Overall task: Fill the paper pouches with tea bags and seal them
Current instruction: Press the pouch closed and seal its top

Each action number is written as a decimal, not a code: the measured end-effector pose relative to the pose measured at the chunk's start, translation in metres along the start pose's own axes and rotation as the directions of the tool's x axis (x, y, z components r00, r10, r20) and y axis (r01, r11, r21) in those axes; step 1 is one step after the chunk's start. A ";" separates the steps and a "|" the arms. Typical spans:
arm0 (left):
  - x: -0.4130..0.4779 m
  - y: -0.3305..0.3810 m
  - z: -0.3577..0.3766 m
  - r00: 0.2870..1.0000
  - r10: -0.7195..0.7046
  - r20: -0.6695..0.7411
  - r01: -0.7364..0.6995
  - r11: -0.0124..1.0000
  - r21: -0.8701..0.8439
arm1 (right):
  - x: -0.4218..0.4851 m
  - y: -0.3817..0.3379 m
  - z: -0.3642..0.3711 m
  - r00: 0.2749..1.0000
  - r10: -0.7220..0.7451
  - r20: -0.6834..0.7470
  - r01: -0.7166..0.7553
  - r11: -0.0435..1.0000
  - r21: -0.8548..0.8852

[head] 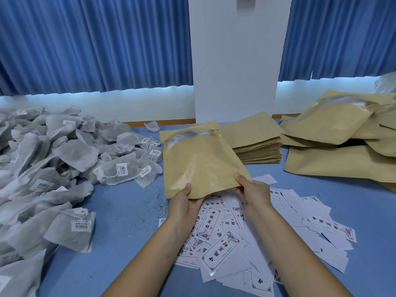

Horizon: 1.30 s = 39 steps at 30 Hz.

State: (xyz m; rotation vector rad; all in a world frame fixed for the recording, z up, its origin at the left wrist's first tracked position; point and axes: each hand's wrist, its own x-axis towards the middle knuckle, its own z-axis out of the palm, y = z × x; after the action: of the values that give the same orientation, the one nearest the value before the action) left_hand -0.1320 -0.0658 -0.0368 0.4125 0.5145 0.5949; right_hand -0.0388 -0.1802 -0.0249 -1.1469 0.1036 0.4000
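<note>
Pouch (201, 161) of smooth tan kraft paper, bulging, gauzy tea bag (188, 135) at its open mouth, held over blue table (128, 211) | left hand (184, 203) and right hand (254, 192) pinch its 2 bottom corners | heap (53, 168) of crinkled white mesh bags lies left

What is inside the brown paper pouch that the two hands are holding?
At the open top of the brown paper pouch, grey-white mesh tea bags show. The paper walls cover the rest, so their number cannot be seen.

Blue curtains (96, 43) flank a white pillar (235, 61).
</note>
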 end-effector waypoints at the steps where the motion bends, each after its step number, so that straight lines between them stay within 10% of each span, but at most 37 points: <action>1: 0.000 0.000 0.000 1.000 0.010 0.003 -0.010 1.000 0.014 | -0.001 0.001 0.001 0.999 0.021 0.030 -0.022 0.999 0.025; 23: -0.003 -0.008 -0.002 0.997 -0.013 0.069 0.007 0.995 0.095 | -0.013 0.014 0.010 0.981 0.069 0.183 -0.084 0.994 0.074; 39: -0.012 -0.015 -0.003 0.990 0.134 0.032 -0.133 0.869 0.477 | -0.021 0.025 0.020 0.970 0.066 0.235 -0.071 0.997 0.012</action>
State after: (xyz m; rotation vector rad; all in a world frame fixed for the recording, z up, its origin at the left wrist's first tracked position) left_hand -0.1357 -0.0840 -0.0432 0.9261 0.6398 0.5988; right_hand -0.0698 -0.1594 -0.0320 -1.0707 -0.0595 0.5919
